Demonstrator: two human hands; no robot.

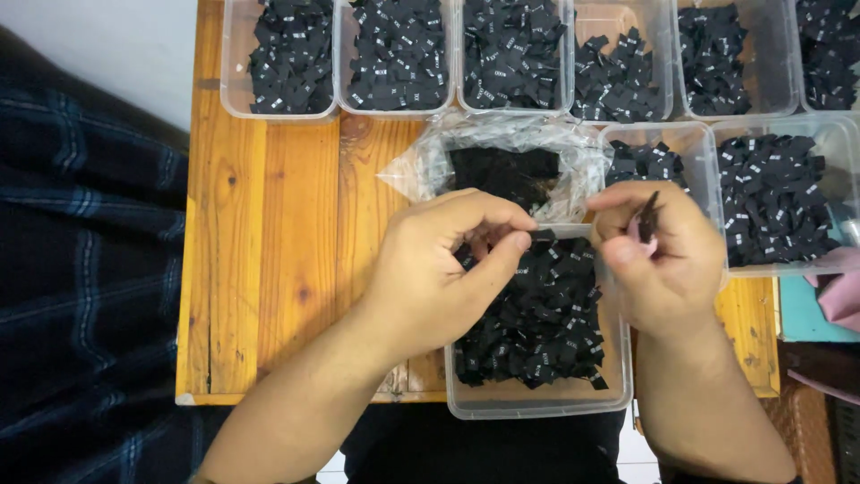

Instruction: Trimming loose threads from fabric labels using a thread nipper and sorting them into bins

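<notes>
**Fig. 1. Two hands over a tub of black fabric labels, head view**

Left hand (439, 269): curled over near tub (537, 405), thumb and forefinger pinched narrow on one small black label (541, 238) at tub's far edge. Right hand (667, 260): fingers closed round a thin stack of labels (648, 218), held upright betw. thumb and forefinger, just above tub's right rim; a pinkish bit shows under the stack, kind not clear.

Near tub: clear plastic, rectangular, on front edge of wooden bench (269, 251), overhanging slightly toward the person; about half full of loose black labels w/ small white marks, heaped unevenly.

Just behind hands: crumpled clear plastic bag (502, 152), open, w/ dark fabric inside; touches far rim of near tub.

Back row: six clear tubs (399, 58) side by side along far edge of bench, each w/ black labels; fill levels differ, fourth from left showing bare bottom at its far side. Right of bag: two more clear tubs (779, 202), the smaller one sparse, the larger one well filled.

Far right, off bench: teal surface (802, 318) w/ pink cloth (838, 287) partly in view. Left of bench: dark blue plaid fabric (81, 269).
</notes>
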